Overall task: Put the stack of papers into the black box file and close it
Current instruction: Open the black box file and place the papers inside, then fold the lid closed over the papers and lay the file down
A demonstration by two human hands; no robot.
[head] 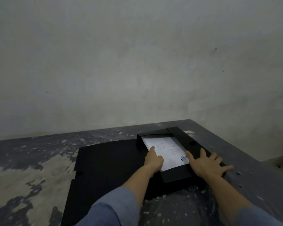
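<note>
The black box file [183, 139] lies open on the table, its wide black lid [105, 162] spread flat to the left. A white stack of papers [168, 149] with faint print lies inside the tray. My left hand [153, 158] presses on the stack's near left edge, fingers mostly curled with one finger stretched along the paper. My right hand [207, 162] rests flat with spread fingers on the tray's right side flap. The near flap [176, 174] covers the paper's front edge.
The table [31, 160] has a worn dark surface with pale patches, and its right edge runs close behind the file. A bare grey wall [137, 62] stands just beyond. A scrap of pale paper [188, 131] lies by the file's far corner.
</note>
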